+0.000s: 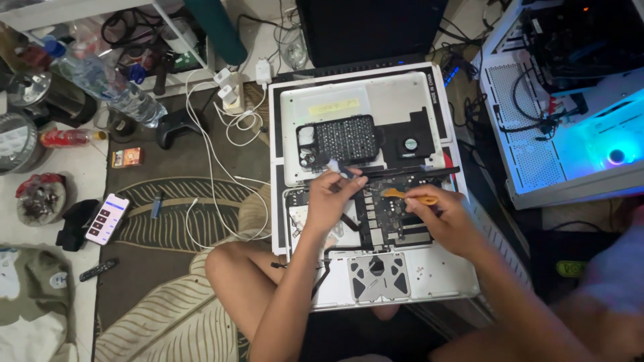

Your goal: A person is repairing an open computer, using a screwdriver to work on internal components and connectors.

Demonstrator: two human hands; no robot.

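The left hand (329,198) pinches a small dark part (343,167) between thumb and fingertips, just above the circuit board (389,214) near the middle of the opened laptop (436,275). The right hand (446,218) is closed around an orange pry tool (402,195), whose tip rests on the board's upper edge. The laptop lies bottom-up on a white board (276,134), its trackpad (378,276) at the near edge. Toward the far edge sits a white lid (396,94) carrying a black tray of bits (345,139) and a small fan (410,144). On the rug to the left lie white cables (211,167), a game controller (176,125) and a phone (106,218). A lit computer case (570,134) stands at the right.
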